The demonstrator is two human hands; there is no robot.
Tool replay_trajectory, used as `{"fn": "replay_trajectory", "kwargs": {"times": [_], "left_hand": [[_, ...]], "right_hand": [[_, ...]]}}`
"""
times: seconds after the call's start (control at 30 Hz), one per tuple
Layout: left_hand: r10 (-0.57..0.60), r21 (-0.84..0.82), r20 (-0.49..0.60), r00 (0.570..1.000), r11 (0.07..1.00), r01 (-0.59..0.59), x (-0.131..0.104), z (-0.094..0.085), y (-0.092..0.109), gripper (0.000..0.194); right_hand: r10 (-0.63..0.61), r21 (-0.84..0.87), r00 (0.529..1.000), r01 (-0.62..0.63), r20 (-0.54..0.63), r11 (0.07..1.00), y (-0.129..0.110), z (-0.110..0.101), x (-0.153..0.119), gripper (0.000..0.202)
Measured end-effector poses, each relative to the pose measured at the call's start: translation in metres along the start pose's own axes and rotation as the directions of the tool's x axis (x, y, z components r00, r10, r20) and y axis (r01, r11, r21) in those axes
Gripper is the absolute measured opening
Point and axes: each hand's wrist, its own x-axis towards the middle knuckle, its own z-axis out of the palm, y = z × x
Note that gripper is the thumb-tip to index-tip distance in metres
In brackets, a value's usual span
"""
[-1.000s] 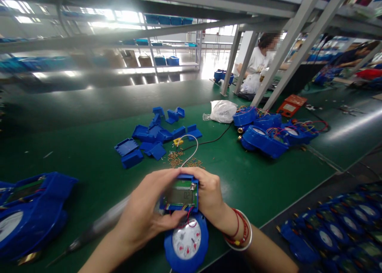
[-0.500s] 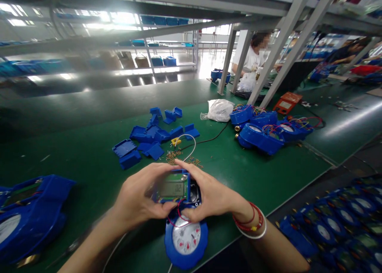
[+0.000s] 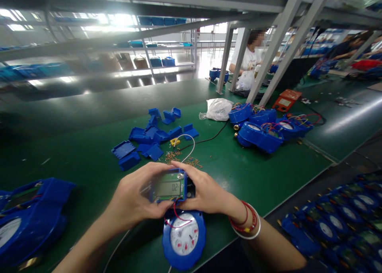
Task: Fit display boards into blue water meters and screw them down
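Note:
Between my two hands sits a green circuit board with a small display (image 3: 170, 187) in a blue housing. My left hand (image 3: 135, 193) wraps round its left side, thumb along the lower edge. My right hand (image 3: 203, 189) closes on the right side of the same housing, by a dark cavity. Just below is the round blue water meter (image 3: 185, 239) with a white dial and red pointers. Red wires (image 3: 176, 215) run from the board down over the dial. A white cable (image 3: 192, 143) arches up behind my fingers.
Blue plastic covers (image 3: 152, 133), a yellow part (image 3: 175, 141) and scattered small screws (image 3: 173, 155) lie beyond my hands. A white bag (image 3: 219, 109) and wired blue meters (image 3: 259, 133) stand right. Another meter (image 3: 32, 217) is at left. A person (image 3: 247, 58) sits across the bench.
The display housing has turned slightly and shifted a little left, with both hands still around it. My right thumb has moved up, away from the dial.

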Motion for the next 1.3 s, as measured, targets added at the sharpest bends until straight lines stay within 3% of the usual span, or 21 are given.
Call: {"fn": "replay_trajectory", "kwargs": {"times": [0.13, 0.3, 0.57, 0.7, 0.8, 0.87, 1.0, 1.3], "left_hand": [[0.008, -0.012, 0.001, 1.0, 1.0, -0.008, 0.001, 0.0, 0.001, 0.054], [0.027, -0.004, -0.012, 1.0, 1.0, -0.027, 0.002, 0.002, 0.003, 0.052], [0.064, -0.004, 0.019, 0.998, 0.998, -0.064, -0.006, 0.008, 0.003, 0.06], [-0.072, -0.153, 0.023, 0.997, 0.985, 0.074, -0.02, 0.014, 0.002, 0.073], [-0.082, -0.31, -0.102, 0.991, 0.949, 0.047, -0.031, 0.019, 0.004, 0.066], [-0.006, -0.258, -0.146, 0.989, 0.966, -0.033, -0.035, 0.02, 0.007, 0.052], [0.113, -0.024, -0.121, 0.986, 0.993, -0.117, -0.038, 0.019, 0.016, 0.034], [0.226, 0.09, -0.284, 0.932, 0.974, -0.208, -0.047, 0.036, 0.021, 0.05]], "right_hand": [[-0.024, -0.006, 0.999, 0.025, 0.034, 1.0, 0.001, 0.0, 0.0, 0.09], [-0.012, -0.053, 0.996, 0.007, -0.083, 0.999, 0.004, 0.009, -0.001, 0.097], [-0.07, -0.056, 0.973, 0.059, -0.218, 0.997, 0.009, 0.016, -0.005, 0.066], [-0.129, -0.074, 0.959, 0.114, -0.251, 0.991, 0.011, 0.016, -0.008, 0.065], [-0.14, -0.091, 0.96, 0.121, -0.241, 0.988, 0.01, 0.015, -0.009, 0.063], [-0.134, -0.101, 0.964, 0.114, -0.23, 0.988, 0.009, 0.015, -0.009, 0.061], [-0.128, -0.103, 0.968, 0.108, -0.216, 0.989, 0.007, 0.014, -0.008, 0.059], [-0.156, -0.089, 0.96, 0.139, -0.233, 0.986, 0.005, 0.015, -0.005, 0.052]]}}
